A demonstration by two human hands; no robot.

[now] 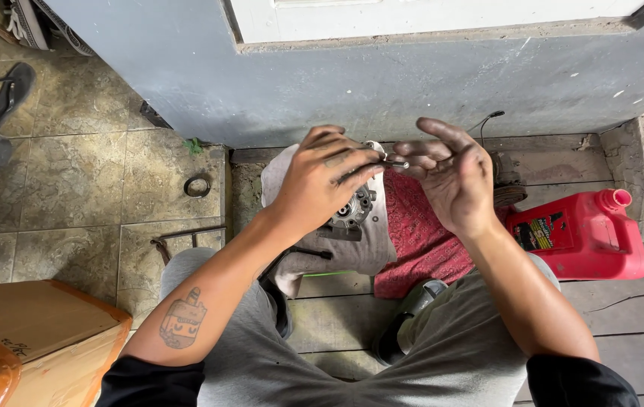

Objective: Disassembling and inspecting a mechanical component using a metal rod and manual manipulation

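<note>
Worn plank floor meets stone tiles under a grey wall. L hand point(320, 179) pinches a small metal part point(395, 162) against open R hand point(451, 172), above a metal assembly point(354, 209) on rags point(412, 234). Red jug point(586, 235) at right, box point(28, 339) at left.

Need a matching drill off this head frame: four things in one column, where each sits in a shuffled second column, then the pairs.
Things:
1. red jug
2. cardboard box
3. black sandal
4. metal ring

Places:
A. tiled floor, just left of the boards' edge
B. bottom left corner
C. on the boards, far right
D. top left, on the tiles

Pairs: 1-C, 2-B, 3-D, 4-A
</note>
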